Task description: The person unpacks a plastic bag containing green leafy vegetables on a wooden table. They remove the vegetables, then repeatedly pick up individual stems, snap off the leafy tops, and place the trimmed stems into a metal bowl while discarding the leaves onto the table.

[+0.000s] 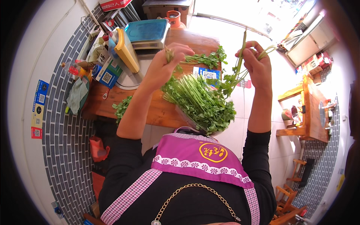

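My left hand (164,66) is raised over the table, closed around some pale stem ends (169,54); its fingers hide most of what it holds. On the other side, my right hand (257,63) pinches a few long green herb stems (240,66), their leaves hanging down to the left. Below and between both hands lies a large bundle of leafy herbs (197,98), which look like coriander, in a clear plastic bag (187,116) at the table's edge. A smaller bunch of the herbs (206,59) rests beyond it, and more leaves (123,108) show beside my left forearm.
On the wooden table (160,111) stand a weighing scale (147,31), a yellow-edged box (126,50) and printed code signs (108,74). Behind it is an orange gas cylinder (173,19). A tiled wall (67,135) borders the left; another wooden table (315,112) stands right.
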{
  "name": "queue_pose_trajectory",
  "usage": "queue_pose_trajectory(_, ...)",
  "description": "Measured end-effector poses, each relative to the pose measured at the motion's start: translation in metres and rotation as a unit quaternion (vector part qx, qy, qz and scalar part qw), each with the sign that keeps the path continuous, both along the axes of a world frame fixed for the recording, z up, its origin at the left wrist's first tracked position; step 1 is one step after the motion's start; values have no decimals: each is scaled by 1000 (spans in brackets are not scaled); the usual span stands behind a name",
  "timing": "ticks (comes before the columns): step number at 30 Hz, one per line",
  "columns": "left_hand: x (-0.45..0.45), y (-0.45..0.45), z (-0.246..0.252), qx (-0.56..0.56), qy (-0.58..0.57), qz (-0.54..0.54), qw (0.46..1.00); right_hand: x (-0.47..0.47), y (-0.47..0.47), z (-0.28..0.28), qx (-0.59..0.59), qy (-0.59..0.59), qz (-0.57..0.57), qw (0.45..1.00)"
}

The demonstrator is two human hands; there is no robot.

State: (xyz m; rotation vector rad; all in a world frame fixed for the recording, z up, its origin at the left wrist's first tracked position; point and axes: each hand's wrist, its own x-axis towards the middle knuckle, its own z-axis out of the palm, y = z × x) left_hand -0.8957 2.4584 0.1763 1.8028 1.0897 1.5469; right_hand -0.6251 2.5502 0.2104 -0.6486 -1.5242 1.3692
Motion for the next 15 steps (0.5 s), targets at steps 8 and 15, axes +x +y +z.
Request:
queue_pose_trajectory(8, 38, 10, 43, -118, -166, -30, 979, -30, -28, 15, 52, -113, 22, 992)
queue_pose_trajectory(15, 47, 8, 44, -131, -111, 35, 985, -38, -32, 1, 61, -126, 23, 990)
